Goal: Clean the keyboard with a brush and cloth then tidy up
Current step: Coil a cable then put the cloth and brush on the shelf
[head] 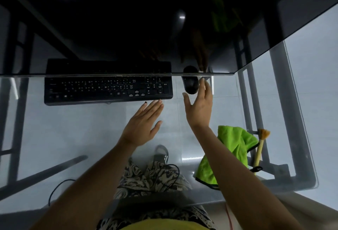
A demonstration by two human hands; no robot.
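Seated at a glass desk with a dark monitor panel across the far side. Farthest left, a black keyboard, long axis running left to right, far edge tucked under the monitor's lower rim. Just near of its right end, the left hand: palm down, fingers spread and straight, holding nothing, fingertips just short of the keyboard's near edge. Right of the keyboard, a black mouse, lying far-to-near. Beside it, the right hand: open, thumb splayed left, fingers extended toward the mouse's right flank, gripping nothing; touching it or only close, cannot tell.

Farther right and nearer, well apart from both hands, a green cloth crumpled on the glass, partly hidden behind the right forearm. Just right of it and touching its edge, a brush: pale wooden handle running near-to-far, bristles at the far end, a dark loop at the near end.

Judged from this: cleaning not yet begun, both tools untouched. Brush and cloth lying to the near right of the right hand, so clearly the right hand's reach, drawn back and rightward; handle axis roughly in line with the forearm, favouring a grasp from above at mid-handle. No containers in view.
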